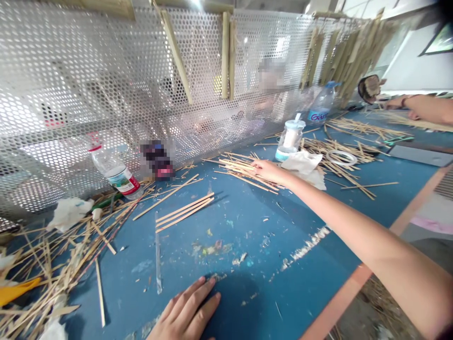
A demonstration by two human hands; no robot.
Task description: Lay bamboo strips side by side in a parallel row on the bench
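My left hand [189, 311] lies flat on the blue table [247, 226] near its front edge, fingers apart, holding nothing. My right arm stretches far out, and my right hand [269, 170] rests on a pile of thin bamboo sticks [240, 171] near the mesh wall; whether it grips any stick cannot be told. A small group of three bamboo sticks [185, 211] lies alone in the middle of the table. A clear ruler-like strip [158, 255] lies between that group and my left hand.
A perforated metal screen [106, 85] backs the table. Along it lie a tipped water bottle [116, 174], a white-capped jar [290, 139], crumpled tissue [306, 166], a tape roll [341, 157] and more sticks [354, 127]. Bamboo scraps [46, 264] pile at left. Another person's arm [424, 107] works at far right.
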